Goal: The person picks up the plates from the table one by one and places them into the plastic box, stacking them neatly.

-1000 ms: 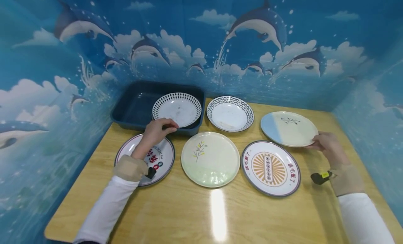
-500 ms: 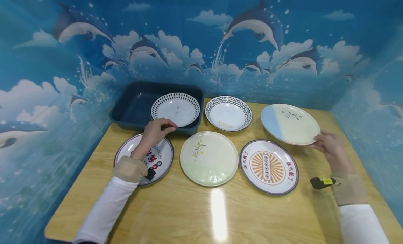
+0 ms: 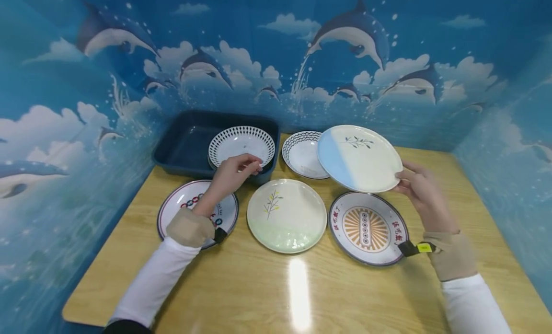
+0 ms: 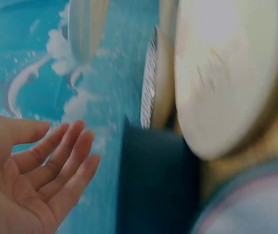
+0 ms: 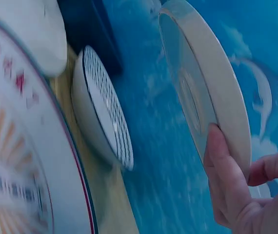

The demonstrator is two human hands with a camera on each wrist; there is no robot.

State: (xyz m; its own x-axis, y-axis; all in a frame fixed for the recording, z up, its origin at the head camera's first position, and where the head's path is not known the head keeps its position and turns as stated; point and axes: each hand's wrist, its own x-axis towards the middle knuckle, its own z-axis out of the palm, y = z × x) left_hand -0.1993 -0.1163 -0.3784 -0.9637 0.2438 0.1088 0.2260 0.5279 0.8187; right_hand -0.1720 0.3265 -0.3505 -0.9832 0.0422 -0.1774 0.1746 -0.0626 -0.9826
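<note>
My right hand (image 3: 420,190) grips the right rim of a cream plate with a blue side and a leaf sprig (image 3: 360,156). In the right wrist view the plate (image 5: 202,73) is tilted above the table, fingers on its underside. It overlaps a wavy-rimmed bowl (image 3: 302,154) in the head view. My left hand (image 3: 233,178) hovers near the front edge of a dark blue bin (image 3: 185,142). The left wrist view shows its fingers (image 4: 75,161) loosely bent with nothing between them. A diamond-rimmed bowl (image 3: 241,144) sits in the bin's right part, its front edge partly behind the left hand.
On the wooden table (image 3: 241,295) lie a pale green plate (image 3: 286,219), a white plate with an orange sunburst (image 3: 366,228), and a white plate with red lettering (image 3: 172,214) under the left forearm. A dolphin-print backdrop (image 3: 258,51) encloses the back and sides.
My right hand has lifted the blue-and-cream plate off the table and carried it left, over the wavy bowl's edge. The left hand has come off the diamond-rimmed bowl's rim and shifted slightly right.
</note>
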